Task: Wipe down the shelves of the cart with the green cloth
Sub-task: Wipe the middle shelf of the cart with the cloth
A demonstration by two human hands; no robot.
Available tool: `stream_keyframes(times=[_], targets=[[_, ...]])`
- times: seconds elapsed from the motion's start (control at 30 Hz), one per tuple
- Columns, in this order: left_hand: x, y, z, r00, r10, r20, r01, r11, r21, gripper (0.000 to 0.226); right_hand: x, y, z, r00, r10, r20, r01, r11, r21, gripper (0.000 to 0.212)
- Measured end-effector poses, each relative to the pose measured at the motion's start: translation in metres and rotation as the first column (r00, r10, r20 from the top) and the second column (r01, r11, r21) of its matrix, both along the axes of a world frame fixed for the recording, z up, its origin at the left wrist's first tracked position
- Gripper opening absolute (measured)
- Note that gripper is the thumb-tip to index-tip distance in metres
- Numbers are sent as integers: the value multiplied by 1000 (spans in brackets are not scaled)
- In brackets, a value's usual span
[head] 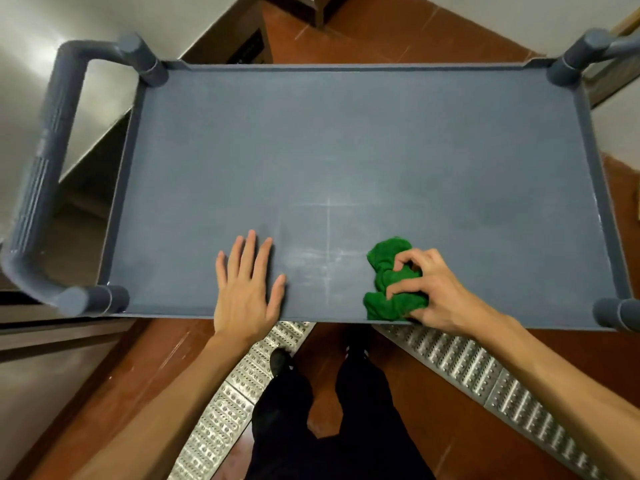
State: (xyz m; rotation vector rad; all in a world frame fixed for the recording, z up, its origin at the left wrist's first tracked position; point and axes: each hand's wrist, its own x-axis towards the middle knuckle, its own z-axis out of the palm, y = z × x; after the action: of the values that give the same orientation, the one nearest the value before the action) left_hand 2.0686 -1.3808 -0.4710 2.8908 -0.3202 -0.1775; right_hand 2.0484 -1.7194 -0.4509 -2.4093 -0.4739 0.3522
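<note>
A grey-blue cart fills the middle of the frame, seen from above. Its top shelf (pixel 346 140) is a shallow tray with a low raised rim and a round post at each corner. A thick ribbed handle (pixel 45 174) loops off the shelf's short end at the left of the frame.

The left hand (pixel 247 292) lies palm down on the shelf at lower centre-left, just inside the near rim. Its fingers are straight and slightly spread, and it holds nothing.

The right hand (pixel 433 292) is at lower centre-right, also by the near rim. Its fingers and thumb are curled into the green cloth (pixel 388 271) and grip it. The cloth is bunched into a crumpled wad that rests on the shelf, its lower end touching the near rim.

Between the two hands the shelf carries pale streaks (pixel 325 258) and a faint cross-shaped mark.

Below the cart lies a red-brown tiled floor (pixel 346 36), crossed by strips of studded metal grating (pixel 467 362). At lower centre are the person's dark trousers (pixel 346 427) and one dark shoe (pixel 278 362). Shiny steel panels (pixel 52 375) stand along the left edge of the frame.
</note>
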Motion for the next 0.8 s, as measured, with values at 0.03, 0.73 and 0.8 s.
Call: stream_keyframes(times=[0.03, 0.73, 0.8], targets=[[0, 0, 0, 1000, -1, 3, 1, 1000, -8, 65, 2, 10, -1, 1000, -2, 0, 2, 1000, -2, 19], [-34, 206, 4, 934, -249, 256, 290, 947, -136, 29, 41, 190, -8, 993, 83, 82, -82, 997, -11, 34], [-33, 192, -2, 934, -172, 312, 226, 963, -144, 33, 39, 192, -8, 992, 74, 105, -73, 997, -12, 34]])
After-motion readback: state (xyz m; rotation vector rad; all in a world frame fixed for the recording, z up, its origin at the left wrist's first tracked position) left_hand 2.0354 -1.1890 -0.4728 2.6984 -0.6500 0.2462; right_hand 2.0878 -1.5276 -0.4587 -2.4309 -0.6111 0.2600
